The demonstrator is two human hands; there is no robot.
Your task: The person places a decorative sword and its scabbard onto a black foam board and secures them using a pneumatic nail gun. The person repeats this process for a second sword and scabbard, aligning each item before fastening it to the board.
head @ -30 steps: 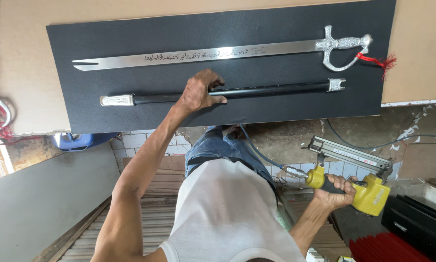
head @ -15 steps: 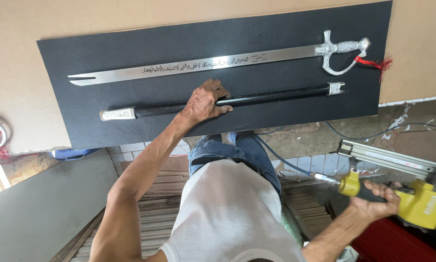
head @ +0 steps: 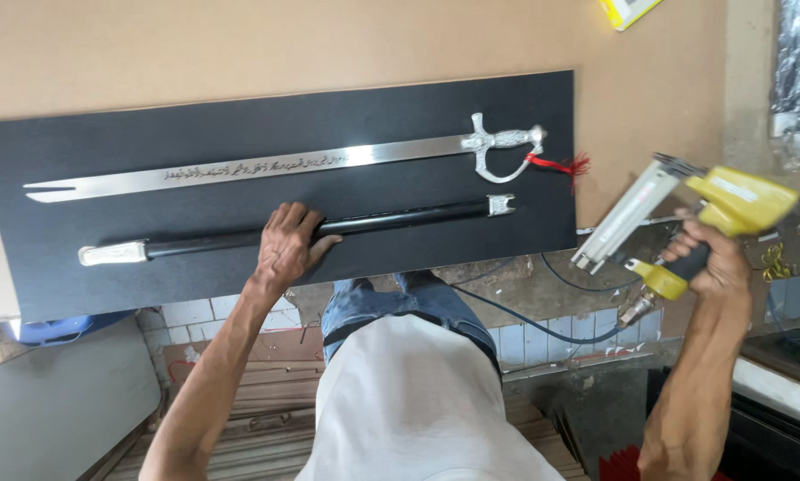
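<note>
Pressing the black sheath flat onto the dark board, the left hand grips it; the right hand clasps a yellow nail gun (raised off the board). Best keep the sheath parallel to the sword above the left hand, fingers away from the nozzle.

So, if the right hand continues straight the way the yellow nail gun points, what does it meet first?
Probably the right edge of the black rectangular display board, near the silver end cap of the black scabbard. The right hand aims the yellow nail gun down-left; depth is unclear.
</note>
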